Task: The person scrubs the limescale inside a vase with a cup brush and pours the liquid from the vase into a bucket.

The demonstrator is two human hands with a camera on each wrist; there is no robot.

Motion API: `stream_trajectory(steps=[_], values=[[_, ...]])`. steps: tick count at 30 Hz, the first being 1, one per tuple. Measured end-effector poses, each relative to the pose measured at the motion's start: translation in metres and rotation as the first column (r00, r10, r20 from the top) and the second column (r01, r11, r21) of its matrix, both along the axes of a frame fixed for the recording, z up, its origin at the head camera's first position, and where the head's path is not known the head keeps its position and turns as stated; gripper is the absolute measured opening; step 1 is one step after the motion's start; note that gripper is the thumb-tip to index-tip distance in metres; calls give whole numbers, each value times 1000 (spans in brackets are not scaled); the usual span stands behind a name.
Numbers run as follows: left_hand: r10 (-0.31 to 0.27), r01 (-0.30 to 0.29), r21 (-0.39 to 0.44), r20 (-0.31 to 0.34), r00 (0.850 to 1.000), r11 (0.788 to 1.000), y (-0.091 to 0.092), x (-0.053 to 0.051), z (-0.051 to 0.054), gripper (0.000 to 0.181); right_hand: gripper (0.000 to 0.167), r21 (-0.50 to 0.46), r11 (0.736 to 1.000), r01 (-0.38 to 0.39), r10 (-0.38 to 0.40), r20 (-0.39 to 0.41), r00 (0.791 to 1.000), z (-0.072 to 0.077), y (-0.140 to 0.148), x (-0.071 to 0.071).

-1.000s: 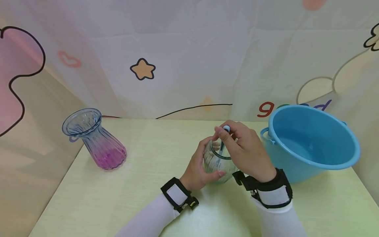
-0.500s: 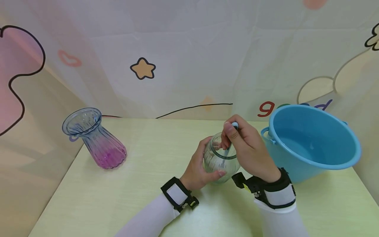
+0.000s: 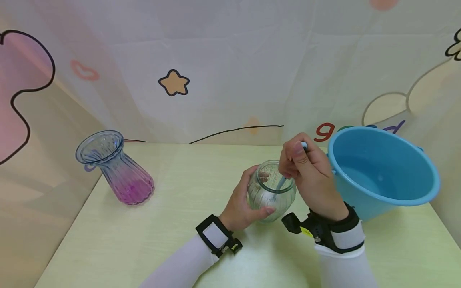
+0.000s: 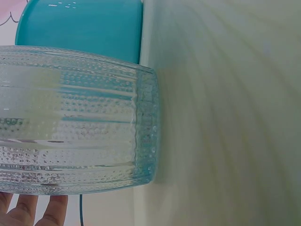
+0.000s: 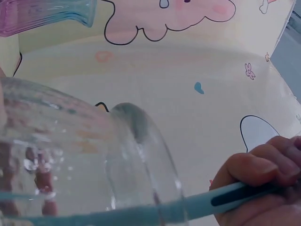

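In the head view my left hand [image 3: 240, 204] grips a round clear glass jar [image 3: 286, 202] from its left side, thumb in front. The jar is tilted slightly, mouth up. My right hand [image 3: 309, 176] holds a light blue long-handled tool [image 3: 281, 183], which slants down through the jar's mouth. Its lower end sits inside, blurred by the glass, so its kind is unclear. The right wrist view shows a dark inset on the light blue handle [image 5: 188, 208] beside my curled fingers. The left wrist view shows the jar's dotted, ribbed glass [image 4: 94, 113] with fingertips [image 4: 56, 209] beyond it.
A blue plastic bucket [image 3: 360, 206] stands on the table close to my right hand. On the left is a blue-to-pink glass vase [image 3: 133, 182], leaning in view. A printed cloth [image 3: 230, 80] hangs behind the pale table [image 3: 173, 232].
My right hand has moved right and slightly up with the handle, which now leans more to the right. The jar's mouth shows more. My left hand keeps its grip in place.
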State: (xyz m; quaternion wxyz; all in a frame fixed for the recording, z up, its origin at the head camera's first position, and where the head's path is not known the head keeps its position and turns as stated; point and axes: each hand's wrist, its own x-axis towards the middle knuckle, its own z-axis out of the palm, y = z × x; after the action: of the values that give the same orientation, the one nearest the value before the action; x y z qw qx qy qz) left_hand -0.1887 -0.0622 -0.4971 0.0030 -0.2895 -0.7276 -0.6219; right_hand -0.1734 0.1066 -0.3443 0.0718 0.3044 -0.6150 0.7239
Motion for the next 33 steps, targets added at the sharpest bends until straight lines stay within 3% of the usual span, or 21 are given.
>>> stream_trajectory(steps=[5,10,19,25,33], values=[[9,-9,-8,-4,1000,1000,0,0,1,100,24,-121,992,-40,41,3,999,4,4,0],[7,-7,-3,14,1000,1000,-1,1,2,101,23,-201,980,-12,13,4,1000,6,5,2],[-4,4,9,19,1000,1000,-1,2,2,101,23,-347,938,-18,-1,-56,998,7,7,3],[-14,14,9,23,1000,1000,-1,1,2,100,25,-444,895,-37,0,-85,996,5,7,3],[7,-7,4,23,1000,1000,-1,2,1,101,27,-497,866,-41,-30,-134,990,6,3,5]])
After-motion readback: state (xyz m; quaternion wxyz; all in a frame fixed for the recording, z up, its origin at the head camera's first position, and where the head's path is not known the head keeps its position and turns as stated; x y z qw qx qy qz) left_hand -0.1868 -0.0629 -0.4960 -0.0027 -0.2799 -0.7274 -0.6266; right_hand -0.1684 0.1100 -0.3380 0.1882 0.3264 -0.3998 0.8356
